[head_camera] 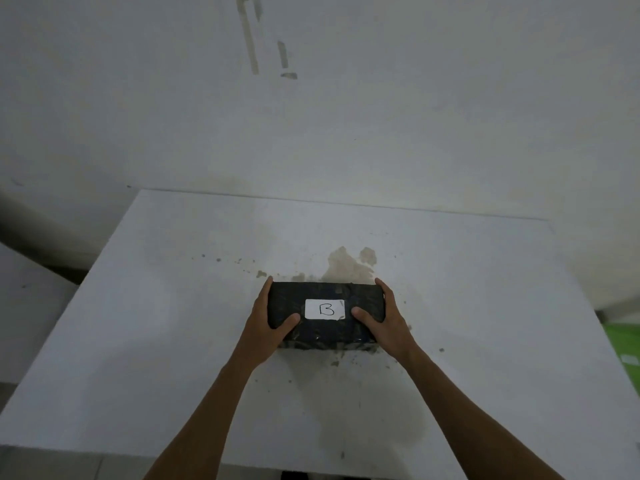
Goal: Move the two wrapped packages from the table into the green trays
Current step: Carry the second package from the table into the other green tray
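A black wrapped package (325,332) with a white label marked "B" sits in the middle of the white table (173,323). My left hand (266,323) grips its left end, thumb on top. My right hand (384,320) grips its right end the same way. Only this one package is in view. A patch of green (621,344), likely a tray, shows at the right edge beyond the table.
Brown stains mark the table around and behind the package. A white wall rises behind the table's far edge. A dark gap and a lower white surface (27,306) lie to the left of the table.
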